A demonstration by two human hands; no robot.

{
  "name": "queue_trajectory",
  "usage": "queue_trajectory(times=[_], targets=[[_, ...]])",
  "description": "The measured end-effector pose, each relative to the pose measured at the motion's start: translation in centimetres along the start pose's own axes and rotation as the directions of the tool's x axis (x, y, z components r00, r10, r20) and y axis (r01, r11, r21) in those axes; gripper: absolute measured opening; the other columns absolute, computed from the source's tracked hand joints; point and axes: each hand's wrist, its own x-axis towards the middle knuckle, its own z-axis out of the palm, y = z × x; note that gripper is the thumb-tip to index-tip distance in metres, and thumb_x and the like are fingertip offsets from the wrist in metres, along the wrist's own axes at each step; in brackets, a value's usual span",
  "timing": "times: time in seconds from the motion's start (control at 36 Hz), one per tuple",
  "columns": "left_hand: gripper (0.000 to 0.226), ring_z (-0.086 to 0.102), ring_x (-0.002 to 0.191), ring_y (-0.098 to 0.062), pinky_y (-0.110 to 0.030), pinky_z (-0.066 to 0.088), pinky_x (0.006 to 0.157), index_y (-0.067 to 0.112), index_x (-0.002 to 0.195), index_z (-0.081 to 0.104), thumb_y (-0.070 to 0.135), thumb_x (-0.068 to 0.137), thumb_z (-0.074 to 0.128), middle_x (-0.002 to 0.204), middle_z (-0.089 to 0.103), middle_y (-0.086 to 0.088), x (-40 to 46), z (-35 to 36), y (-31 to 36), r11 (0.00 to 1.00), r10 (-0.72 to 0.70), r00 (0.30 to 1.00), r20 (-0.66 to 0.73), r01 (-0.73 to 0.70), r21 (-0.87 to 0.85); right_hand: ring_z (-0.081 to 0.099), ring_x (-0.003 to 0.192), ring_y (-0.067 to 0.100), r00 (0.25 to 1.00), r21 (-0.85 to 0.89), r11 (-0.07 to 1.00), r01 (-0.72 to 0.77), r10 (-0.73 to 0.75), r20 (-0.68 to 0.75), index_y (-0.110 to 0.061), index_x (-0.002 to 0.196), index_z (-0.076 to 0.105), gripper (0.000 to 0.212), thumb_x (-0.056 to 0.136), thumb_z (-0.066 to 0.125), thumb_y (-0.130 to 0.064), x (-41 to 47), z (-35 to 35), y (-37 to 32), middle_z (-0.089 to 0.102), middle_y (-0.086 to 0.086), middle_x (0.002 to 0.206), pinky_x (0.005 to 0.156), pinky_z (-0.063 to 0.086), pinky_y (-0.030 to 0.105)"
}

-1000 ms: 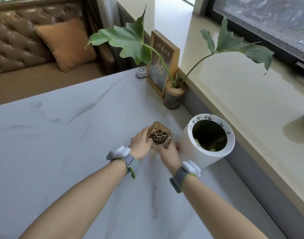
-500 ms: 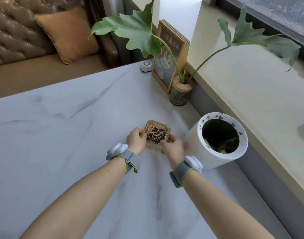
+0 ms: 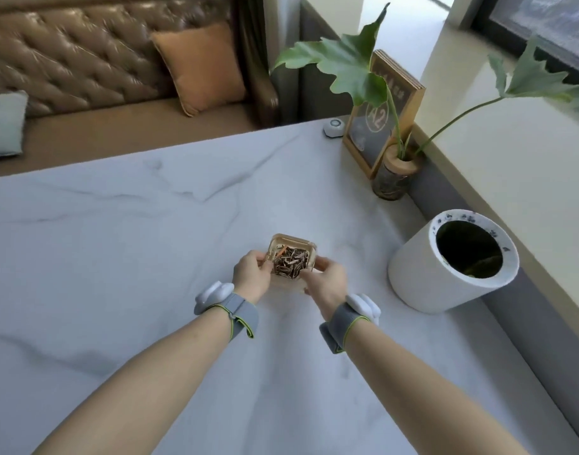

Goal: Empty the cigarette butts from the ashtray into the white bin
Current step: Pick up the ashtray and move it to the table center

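Note:
A square amber glass ashtray [image 3: 306, 247] filled with dark husk-like scraps and a butt sits in the middle of the marble table [image 3: 117, 241]. My left hand [image 3: 251, 275] grips its left side and my right hand [image 3: 327, 281] grips its right side. The white bin [image 3: 422, 277], a round tub with a dark opening and greenish waste inside, stands to the right of the ashtray, a hand's width from my right hand.
A small vase with large green leaves [image 3: 393, 177], a wooden table sign [image 3: 381, 116] and a white call button [image 3: 334, 128] stand at the table's far right. A cream window ledge [image 3: 511, 178] runs along the right. A brown leather sofa with an orange cushion [image 3: 199, 67] lies beyond.
The ashtray and both hands have moved left, away from the bin that they were close against. The view has shifted, so the bin now lies farther right.

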Motion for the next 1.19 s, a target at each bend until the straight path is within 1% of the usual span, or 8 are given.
queue_trajectory(times=[0.11, 0.28, 0.44, 0.56, 0.67, 0.78, 1.0, 1.19], targets=[[0.026, 0.062, 0.107, -0.033, -0.034, 0.047, 0.092, -0.001, 0.113, 0.063, 0.012, 0.093, 0.052, 0.114, 0.068, -0.019, -1.9, -3.6, -2.5, 0.999, -0.016, 0.997, -0.069, 0.019, 0.042, 0.070, 0.101, 0.029, 0.997, -0.035, 0.999, 0.026, -0.024, 0.067, -0.006, 0.117, 0.069, 0.043, 0.076, 0.061, 0.001, -2.9, 2.9, -0.3, 0.074, 0.011, 0.112, 0.090, 0.056, 0.048], [0.027, 0.062, 0.108, -0.032, -0.032, 0.044, 0.090, -0.001, 0.114, 0.063, 0.013, 0.094, 0.052, 0.115, 0.068, -0.019, -5.0, -8.2, -6.7, 0.998, -0.053, 0.987, -0.152, 0.057, 0.022, 0.068, 0.107, 0.029, 0.985, -0.063, 0.997, 0.045, -0.034, 0.169, -0.005, 0.122, 0.066, 0.049, 0.074, 0.062, 0.002, -6.7, 7.1, 0.2, 0.071, 0.009, 0.118, 0.095, 0.054, 0.046], [0.027, 0.063, 0.106, -0.036, -0.044, 0.052, 0.091, -0.003, 0.112, 0.065, 0.012, 0.092, 0.055, 0.111, 0.069, -0.023, -8.3, -11.7, -11.3, 0.991, -0.124, 0.966, -0.227, 0.108, -0.081, 0.069, 0.102, 0.031, 0.968, -0.129, 0.987, 0.100, -0.067, 0.241, -0.006, 0.119, 0.068, 0.045, 0.075, 0.061, -0.001, -10.6, 11.2, 1.3, 0.072, 0.010, 0.116, 0.090, 0.056, 0.049], [0.026, 0.064, 0.104, -0.037, -0.046, 0.053, 0.089, -0.004, 0.110, 0.065, 0.011, 0.091, 0.056, 0.110, 0.069, -0.024, -10.7, -13.8, -14.6, 0.979, -0.185, 0.947, -0.264, 0.153, -0.138, 0.070, 0.100, 0.028, 0.948, -0.170, 0.977, 0.129, -0.071, 0.310, -0.006, 0.117, 0.069, 0.044, 0.074, 0.064, -0.001, -13.2, 13.8, 2.6, 0.073, 0.009, 0.114, 0.089, 0.057, 0.047], [0.025, 0.065, 0.101, -0.037, -0.046, 0.053, 0.089, -0.004, 0.110, 0.065, 0.010, 0.091, 0.056, 0.109, 0.069, -0.023, -12.3, -14.9, -16.8, 0.968, -0.222, 0.934, -0.280, 0.176, -0.181, 0.070, 0.098, 0.029, 0.935, -0.195, 0.965, 0.177, -0.102, 0.341, -0.008, 0.110, 0.073, 0.039, 0.073, 0.063, -0.001, -15.0, 15.4, 3.9, 0.075, 0.009, 0.110, 0.086, 0.058, 0.047], [0.024, 0.068, 0.098, -0.035, -0.045, 0.053, 0.090, -0.001, 0.109, 0.067, 0.011, 0.091, 0.056, 0.108, 0.071, -0.021, -13.6, -15.9, -18.7, 0.963, -0.244, 0.925, -0.292, 0.194, -0.188, 0.069, 0.098, 0.030, 0.925, -0.229, 0.951, 0.209, -0.117, 0.361, -0.006, 0.113, 0.071, 0.040, 0.074, 0.061, -0.002, -16.5, 17.0, 4.7, 0.074, 0.010, 0.113, 0.086, 0.057, 0.048], [0.025, 0.067, 0.099, -0.036, -0.046, 0.054, 0.090, -0.003, 0.110, 0.066, 0.009, 0.089, 0.059, 0.108, 0.070, -0.022, -14.8, -16.9, -21.5, 0.940, -0.300, 0.913, -0.275, 0.233, -0.251, 0.059, 0.081, 0.023, 0.920, -0.268, 0.936, 0.226, -0.114, 0.376, -0.004, 0.114, 0.070, 0.040, 0.076, 0.060, -0.002, -18.3, 18.8, 5.8, 0.073, 0.012, 0.115, 0.086, 0.056, 0.045], [0.026, 0.066, 0.100, -0.037, -0.046, 0.054, 0.090, -0.003, 0.111, 0.066, 0.009, 0.090, 0.058, 0.109, 0.070, -0.023, -14.8, -17.0, -22.5, 0.927, -0.330, 0.908, -0.259, 0.260, -0.271, 0.058, 0.081, 0.022, 0.919, -0.281, 0.933, 0.225, -0.107, 0.379, -0.006, 0.122, 0.067, 0.046, 0.077, 0.059, -0.002, -18.8, 19.3, 6.3, 0.072, 0.011, 0.119, 0.086, 0.055, 0.042]])
